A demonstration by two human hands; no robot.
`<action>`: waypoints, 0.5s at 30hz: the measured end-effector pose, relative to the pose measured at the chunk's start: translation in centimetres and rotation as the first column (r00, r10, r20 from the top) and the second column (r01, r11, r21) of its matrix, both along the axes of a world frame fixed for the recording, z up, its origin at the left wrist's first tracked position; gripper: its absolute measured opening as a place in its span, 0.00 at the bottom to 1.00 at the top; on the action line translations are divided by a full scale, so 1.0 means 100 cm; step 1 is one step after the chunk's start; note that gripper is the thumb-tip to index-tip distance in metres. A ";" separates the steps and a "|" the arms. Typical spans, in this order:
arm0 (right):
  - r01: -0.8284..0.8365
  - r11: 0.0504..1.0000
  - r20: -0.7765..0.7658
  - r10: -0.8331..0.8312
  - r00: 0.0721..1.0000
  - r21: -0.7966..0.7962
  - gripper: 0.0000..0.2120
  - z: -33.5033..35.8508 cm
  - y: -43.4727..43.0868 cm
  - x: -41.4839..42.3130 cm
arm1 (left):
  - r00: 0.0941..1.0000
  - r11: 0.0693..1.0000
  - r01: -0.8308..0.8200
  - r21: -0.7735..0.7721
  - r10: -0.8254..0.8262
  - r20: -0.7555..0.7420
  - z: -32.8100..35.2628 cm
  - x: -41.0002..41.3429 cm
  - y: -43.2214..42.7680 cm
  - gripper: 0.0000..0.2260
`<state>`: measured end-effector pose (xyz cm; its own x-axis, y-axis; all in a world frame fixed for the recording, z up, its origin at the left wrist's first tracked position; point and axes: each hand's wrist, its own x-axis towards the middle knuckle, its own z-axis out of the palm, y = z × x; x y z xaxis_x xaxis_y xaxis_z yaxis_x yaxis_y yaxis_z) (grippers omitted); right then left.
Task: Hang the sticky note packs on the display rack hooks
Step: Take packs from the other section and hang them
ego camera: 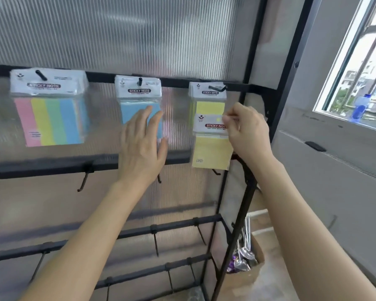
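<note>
Below the black top rail (100, 76), right hand (248, 131) fingers pinching glossy yellow pack (211, 148); left hand (141, 144) fingers straight

yellow pack (212, 153), blue pack (139, 109), black rack (104, 77)

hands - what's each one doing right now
Left hand: open, fingers straight over the blue pack.
Right hand: pinching the yellow pack by its header.
</note>
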<state>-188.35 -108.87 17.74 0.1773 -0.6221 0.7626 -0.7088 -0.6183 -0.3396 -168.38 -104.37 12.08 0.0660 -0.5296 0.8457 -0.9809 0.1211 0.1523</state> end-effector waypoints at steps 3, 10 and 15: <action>0.009 1.000 -0.004 -0.009 1.000 -0.012 0.04 0.017 -0.023 -0.004 | 0.999 1.000 -0.024 0.000 0.024 0.033 0.002 -0.003 -0.012 0.21; -0.039 0.999 0.001 0.039 0.999 -0.013 0.07 0.041 -0.055 -0.008 | 0.995 0.994 -0.101 0.042 0.100 0.028 0.000 -0.016 -0.022 0.23; -0.099 0.995 -0.001 0.099 0.995 0.012 0.08 0.053 -0.068 -0.007 | 0.988 0.985 -0.157 0.069 0.156 0.018 -0.001 -0.025 -0.023 0.24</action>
